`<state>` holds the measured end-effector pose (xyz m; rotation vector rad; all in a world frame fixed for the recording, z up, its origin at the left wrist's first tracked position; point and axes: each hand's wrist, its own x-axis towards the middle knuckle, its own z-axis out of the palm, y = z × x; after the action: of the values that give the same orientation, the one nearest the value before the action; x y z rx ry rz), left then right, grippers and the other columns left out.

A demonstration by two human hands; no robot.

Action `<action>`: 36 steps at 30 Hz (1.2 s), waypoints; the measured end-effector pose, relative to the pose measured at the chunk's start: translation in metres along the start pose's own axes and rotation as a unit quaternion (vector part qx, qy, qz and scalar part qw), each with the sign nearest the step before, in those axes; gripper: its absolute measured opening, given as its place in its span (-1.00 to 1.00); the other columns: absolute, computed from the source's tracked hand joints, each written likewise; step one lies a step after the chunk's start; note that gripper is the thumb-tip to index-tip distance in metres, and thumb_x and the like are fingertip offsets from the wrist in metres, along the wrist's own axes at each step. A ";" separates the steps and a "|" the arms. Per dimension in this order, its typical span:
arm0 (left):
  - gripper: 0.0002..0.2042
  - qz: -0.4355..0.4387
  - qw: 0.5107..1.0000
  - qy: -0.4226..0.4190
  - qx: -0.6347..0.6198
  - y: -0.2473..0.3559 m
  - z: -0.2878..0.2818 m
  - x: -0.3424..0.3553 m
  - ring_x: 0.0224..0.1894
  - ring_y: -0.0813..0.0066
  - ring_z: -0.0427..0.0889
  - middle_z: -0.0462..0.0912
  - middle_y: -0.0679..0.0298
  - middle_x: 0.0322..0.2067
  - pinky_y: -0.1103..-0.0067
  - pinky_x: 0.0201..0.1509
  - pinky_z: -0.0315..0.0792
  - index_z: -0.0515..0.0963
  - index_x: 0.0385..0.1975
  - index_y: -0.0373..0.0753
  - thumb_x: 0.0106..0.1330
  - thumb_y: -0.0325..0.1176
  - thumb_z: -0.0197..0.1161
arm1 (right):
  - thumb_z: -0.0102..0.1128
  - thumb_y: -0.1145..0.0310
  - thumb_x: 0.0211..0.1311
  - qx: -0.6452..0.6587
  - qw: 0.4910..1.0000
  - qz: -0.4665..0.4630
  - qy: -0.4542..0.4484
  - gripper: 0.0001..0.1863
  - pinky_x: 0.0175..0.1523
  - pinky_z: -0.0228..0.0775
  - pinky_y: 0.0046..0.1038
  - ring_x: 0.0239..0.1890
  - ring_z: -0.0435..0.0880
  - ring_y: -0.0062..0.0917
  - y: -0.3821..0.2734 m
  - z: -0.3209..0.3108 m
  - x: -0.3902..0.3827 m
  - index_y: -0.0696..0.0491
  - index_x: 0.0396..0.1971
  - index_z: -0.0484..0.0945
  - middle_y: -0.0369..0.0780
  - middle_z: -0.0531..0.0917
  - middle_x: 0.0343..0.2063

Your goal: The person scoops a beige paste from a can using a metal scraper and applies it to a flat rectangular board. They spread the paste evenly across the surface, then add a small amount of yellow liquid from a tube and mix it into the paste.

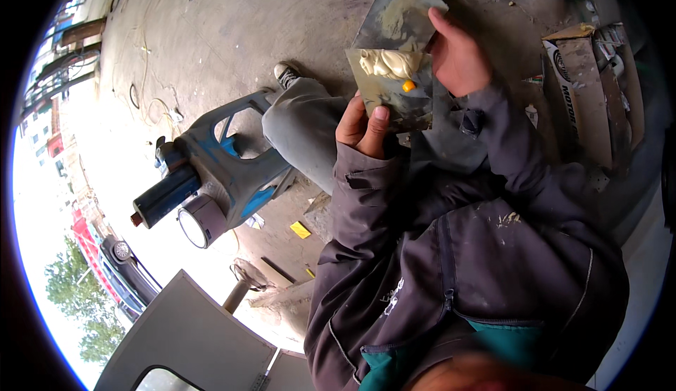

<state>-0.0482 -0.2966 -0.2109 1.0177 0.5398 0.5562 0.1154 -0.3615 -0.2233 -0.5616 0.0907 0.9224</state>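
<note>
My left hand (362, 129) grips a flat metal putty plate (366, 89) by its lower left edge, thumb on top. A thick band of cream putty (389, 63) lies along the plate's upper part, with a small orange-yellow dab (408, 87) below it. My right hand (459, 54) is closed on a second thin metal sheet (401, 12), smeared with grey-beige residue, its thumb stretched along the sheet's right edge. The sheet's lower edge meets or overlaps the putty end of the plate; I cannot tell whether they touch. My right fingers are mostly hidden.
To the left stands a grey-blue plastic stool (236, 158), with a tin can (204, 220) and a dark cylinder (167, 195) on it. A worn cardboard box (588, 98) lies at the right. A yellow piece (300, 230) lies on the floor. A pale panel (190, 327) rises lower left.
</note>
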 end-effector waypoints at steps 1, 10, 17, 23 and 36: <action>-0.74 -0.021 1.000 0.012 -0.004 0.009 -0.002 -0.002 -0.23 0.60 0.46 0.53 0.28 -0.27 0.68 -0.12 0.31 0.40 -0.14 -0.39 0.25 -0.37 0.09 | -0.01 0.31 0.22 -0.050 0.998 -0.035 -0.004 -0.77 -0.12 0.33 -0.55 -0.22 0.51 -0.61 -0.004 -0.002 0.004 0.11 -0.20 0.47 -0.32 0.55 -0.26; -0.76 0.024 0.993 0.039 0.106 0.045 -0.027 0.011 -0.32 0.66 0.42 0.52 0.34 -0.37 0.73 -0.21 0.30 0.41 -0.19 -0.37 0.27 -0.32 0.06 | -0.02 0.43 0.22 -0.144 0.963 -0.091 -0.209 -0.78 -0.04 0.29 -0.55 -0.11 0.46 -0.60 -0.012 -0.017 0.023 0.10 -0.14 0.44 -0.28 0.53 -0.20; -0.77 0.100 0.977 0.131 0.137 0.064 -0.037 0.020 -0.30 0.64 0.42 0.52 0.33 -0.35 0.70 -0.20 0.31 0.42 -0.19 -0.38 0.26 -0.35 0.08 | -0.05 0.51 0.21 -0.455 0.847 -0.248 -0.120 -0.74 -0.14 0.35 -0.54 -0.26 0.52 -0.58 0.024 0.040 0.000 0.17 -0.10 0.42 -0.25 0.55 -0.30; -0.83 0.225 0.840 0.191 0.455 0.071 -0.045 0.030 -0.46 0.49 0.55 0.57 0.15 -0.51 0.61 -0.37 0.41 0.44 -0.22 -0.35 0.23 -0.45 0.08 | -0.10 0.69 0.02 -0.538 0.696 -0.449 -0.158 -0.57 -0.18 0.41 -0.48 -0.24 0.55 -0.33 0.053 0.077 0.005 0.03 -0.08 0.45 -0.16 0.51 -0.26; -0.83 0.274 0.904 0.202 0.258 0.091 -0.034 0.044 -0.35 0.59 0.52 0.57 0.24 -0.39 0.67 -0.26 0.38 0.45 -0.22 -0.35 0.29 -0.41 0.01 | -0.13 0.58 0.17 -0.381 0.853 -0.294 -0.202 -0.67 0.00 0.34 -0.49 -0.11 0.52 -0.44 0.052 0.078 -0.001 0.11 -0.04 0.40 -0.18 0.53 -0.18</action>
<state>-0.0533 -0.2086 -0.1509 1.5912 0.7971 1.1838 0.0622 -0.2987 -0.1788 -1.0397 -0.8306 0.4182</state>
